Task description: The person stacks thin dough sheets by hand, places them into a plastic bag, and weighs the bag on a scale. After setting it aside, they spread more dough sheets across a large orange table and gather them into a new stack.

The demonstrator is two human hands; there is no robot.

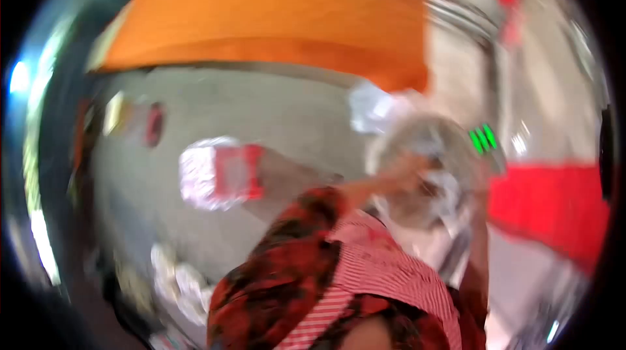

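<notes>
My left hand [412, 170] reaches over a round, greyish container [407, 135] right of centre, which looks lined with pale plastic. Motion blur smears its fingers, so whether it holds anything cannot be made out. Around the hand lie whitish, crumpled shapes, too blurred to name. My right forearm [478, 252] runs up along the container's right side; the hand at its end blends into the blur near the rim. A red-and-white striped cloth [385, 262] covers the front of my body, over dark red patterned sleeves.
An orange sheet [274, 14] spans the top. On the grey floor [300, 108] lie a shiny white-and-red package [218, 172], a small red object [154, 124] and pale bags [179, 285]. White plastic [375, 107] touches the sheet's edge. Red cloth [548, 203] lies at right.
</notes>
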